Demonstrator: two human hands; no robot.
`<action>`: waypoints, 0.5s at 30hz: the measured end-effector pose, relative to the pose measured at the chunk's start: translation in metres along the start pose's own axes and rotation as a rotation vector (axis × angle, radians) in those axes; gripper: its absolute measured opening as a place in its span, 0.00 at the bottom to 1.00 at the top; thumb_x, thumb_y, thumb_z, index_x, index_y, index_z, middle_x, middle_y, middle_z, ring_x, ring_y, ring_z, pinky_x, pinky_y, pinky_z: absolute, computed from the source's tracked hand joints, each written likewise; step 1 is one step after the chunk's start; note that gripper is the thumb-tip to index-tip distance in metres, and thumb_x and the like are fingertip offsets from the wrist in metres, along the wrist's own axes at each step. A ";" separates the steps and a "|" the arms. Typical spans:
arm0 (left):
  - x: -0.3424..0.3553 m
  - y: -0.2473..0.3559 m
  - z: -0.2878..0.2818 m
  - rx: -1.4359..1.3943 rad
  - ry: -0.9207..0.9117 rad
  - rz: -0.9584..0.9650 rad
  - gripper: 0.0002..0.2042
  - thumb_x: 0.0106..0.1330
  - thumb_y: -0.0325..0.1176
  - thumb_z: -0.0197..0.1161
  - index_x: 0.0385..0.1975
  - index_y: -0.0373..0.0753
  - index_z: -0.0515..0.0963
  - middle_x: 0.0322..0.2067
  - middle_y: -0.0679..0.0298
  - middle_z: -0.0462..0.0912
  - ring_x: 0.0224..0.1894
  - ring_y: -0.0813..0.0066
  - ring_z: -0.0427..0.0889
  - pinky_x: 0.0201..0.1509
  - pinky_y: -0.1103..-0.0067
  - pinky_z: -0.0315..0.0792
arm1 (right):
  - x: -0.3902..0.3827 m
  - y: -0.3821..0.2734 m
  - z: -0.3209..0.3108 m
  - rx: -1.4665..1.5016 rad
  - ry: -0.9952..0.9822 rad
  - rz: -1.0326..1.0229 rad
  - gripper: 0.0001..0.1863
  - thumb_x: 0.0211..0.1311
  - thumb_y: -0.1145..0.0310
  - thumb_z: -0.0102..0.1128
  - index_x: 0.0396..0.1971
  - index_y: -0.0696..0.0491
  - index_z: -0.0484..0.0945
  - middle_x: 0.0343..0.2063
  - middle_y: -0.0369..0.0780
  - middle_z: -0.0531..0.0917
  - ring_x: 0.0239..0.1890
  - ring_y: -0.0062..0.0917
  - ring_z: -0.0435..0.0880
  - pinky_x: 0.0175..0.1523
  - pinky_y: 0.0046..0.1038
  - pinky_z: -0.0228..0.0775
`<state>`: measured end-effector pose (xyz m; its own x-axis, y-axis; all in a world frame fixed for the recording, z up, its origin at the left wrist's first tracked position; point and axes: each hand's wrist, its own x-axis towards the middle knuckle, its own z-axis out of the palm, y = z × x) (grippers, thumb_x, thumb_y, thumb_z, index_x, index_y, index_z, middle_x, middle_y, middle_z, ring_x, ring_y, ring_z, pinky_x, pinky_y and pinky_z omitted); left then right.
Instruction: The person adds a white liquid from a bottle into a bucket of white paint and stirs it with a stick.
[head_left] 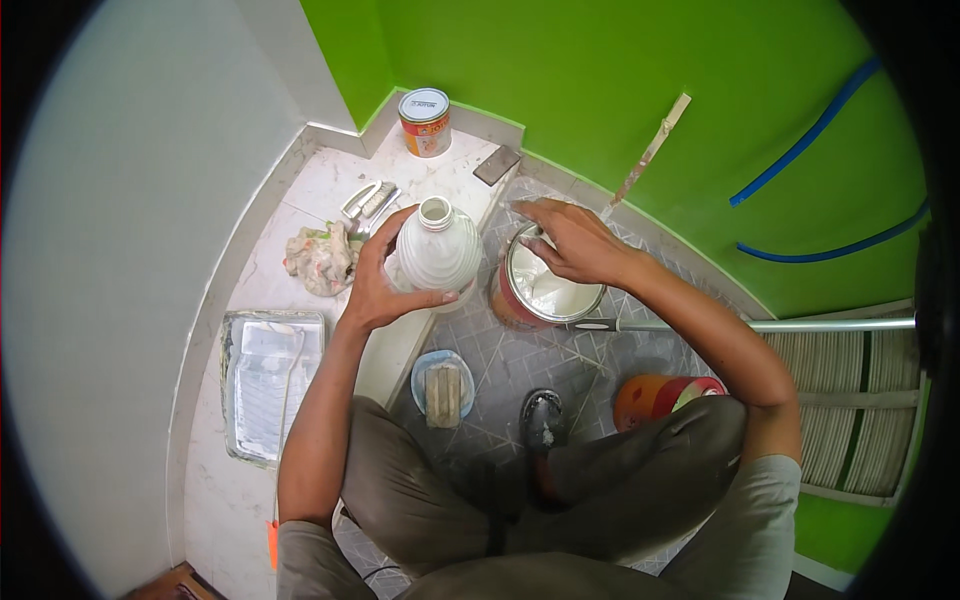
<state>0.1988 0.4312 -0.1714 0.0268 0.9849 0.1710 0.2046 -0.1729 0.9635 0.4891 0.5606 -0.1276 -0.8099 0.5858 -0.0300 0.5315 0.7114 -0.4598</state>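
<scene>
My left hand (378, 275) is wrapped around a ribbed, translucent plastic bottle (436, 255). The bottle is upright, its mouth uncapped. Beside it, on the right, my right hand (575, 240) hovers over the far rim of an open paint can (550, 290) with white paint inside. The index finger stretches out to the left while the other fingers bend down toward the can. I see nothing held in that hand, though its palm side is hidden. The can stands on the grey tiled floor (480, 345), just below the white ledge.
On the white ledge (255, 270) sit a closed paint can (425, 122), a brush (375, 200), a crumpled rag (322, 258), a dark block (496, 165) and a paint tray (275, 385). A blue bowl (420, 385), a metal pole (740, 326) and an orange-red can (660, 400) are nearby.
</scene>
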 end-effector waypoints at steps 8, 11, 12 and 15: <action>0.000 0.012 0.004 -0.081 0.100 0.086 0.51 0.41 0.39 0.90 0.69 0.34 0.72 0.60 0.57 0.83 0.63 0.66 0.82 0.72 0.68 0.73 | -0.009 -0.058 -0.016 0.583 -0.132 0.090 0.50 0.71 0.45 0.62 0.86 0.40 0.47 0.83 0.59 0.41 0.86 0.51 0.34 0.86 0.48 0.34; -0.004 0.020 0.002 -0.020 0.100 0.115 0.50 0.42 0.40 0.90 0.69 0.33 0.73 0.60 0.56 0.83 0.62 0.66 0.83 0.71 0.68 0.74 | -0.003 -0.054 -0.012 0.718 -0.178 0.050 0.51 0.71 0.43 0.61 0.85 0.46 0.48 0.84 0.57 0.41 0.86 0.47 0.35 0.86 0.47 0.35; -0.005 0.021 0.002 -0.025 0.101 0.120 0.49 0.42 0.40 0.90 0.69 0.33 0.73 0.59 0.56 0.84 0.62 0.66 0.83 0.71 0.68 0.74 | -0.003 -0.054 -0.011 0.713 -0.179 0.041 0.51 0.71 0.43 0.61 0.85 0.46 0.48 0.84 0.57 0.41 0.86 0.47 0.35 0.86 0.47 0.35; -0.007 0.022 0.002 -0.051 0.097 0.113 0.49 0.42 0.39 0.90 0.69 0.33 0.73 0.59 0.57 0.84 0.62 0.66 0.83 0.71 0.68 0.74 | 0.000 -0.061 -0.012 0.895 -0.196 -0.015 0.51 0.71 0.44 0.61 0.85 0.52 0.48 0.85 0.51 0.42 0.87 0.41 0.37 0.86 0.45 0.33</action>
<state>0.2046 0.4207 -0.1519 -0.0486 0.9540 0.2957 0.1553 -0.2853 0.9458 0.4595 0.5217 -0.0884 -0.8863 0.4442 -0.1305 0.1958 0.1042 -0.9751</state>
